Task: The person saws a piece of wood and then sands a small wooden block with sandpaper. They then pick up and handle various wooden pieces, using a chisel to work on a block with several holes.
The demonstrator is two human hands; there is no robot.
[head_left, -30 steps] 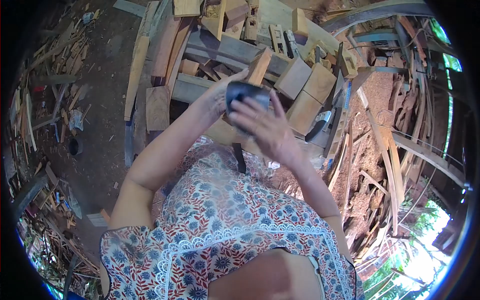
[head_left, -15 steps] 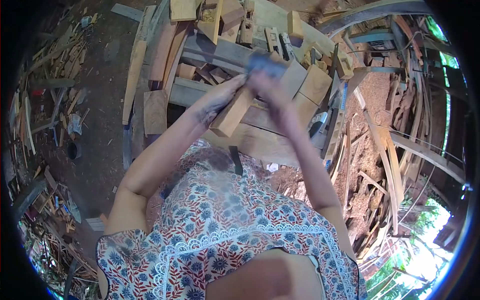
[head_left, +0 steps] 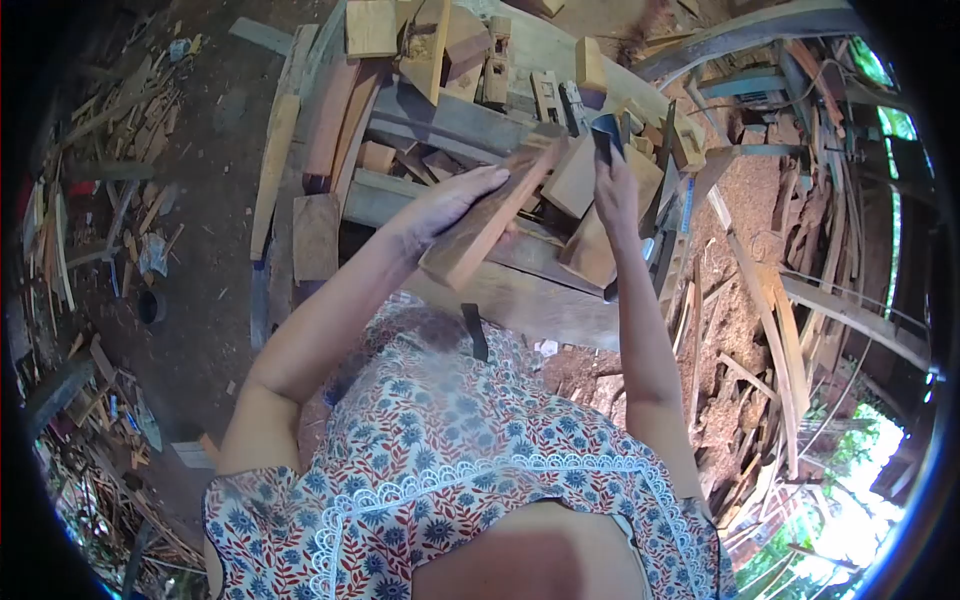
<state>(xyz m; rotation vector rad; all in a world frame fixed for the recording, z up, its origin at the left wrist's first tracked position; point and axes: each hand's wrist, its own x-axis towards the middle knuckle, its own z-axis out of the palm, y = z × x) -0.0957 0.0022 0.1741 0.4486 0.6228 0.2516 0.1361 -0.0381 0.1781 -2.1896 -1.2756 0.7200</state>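
A long rectangular wooden block (head_left: 505,212) slants up and to the right in front of my chest. My left hand (head_left: 455,205) grips it from the left, its thumb along the edge and the other fingers mostly hidden. To the right of the block, apart from it, my right hand (head_left: 617,190) is closed on a dark, thin, bent sheet of what looks like sandpaper (head_left: 607,135). Beneath my hands is a plank workbench (head_left: 540,300) with more wooden blocks (head_left: 572,178) on it.
Wooden hand planes (head_left: 497,65) and offcuts lie at the back of the bench. A squared wooden piece (head_left: 316,238) stands at its left side. Scrap wood (head_left: 120,110) litters the floor on the left. Sawdust (head_left: 730,330) and long wood strips (head_left: 780,360) lie on the right.
My right hand has moved off the block to the right, taking the dark sheet with it. In my left hand, the block has turned to show more of its broad face.
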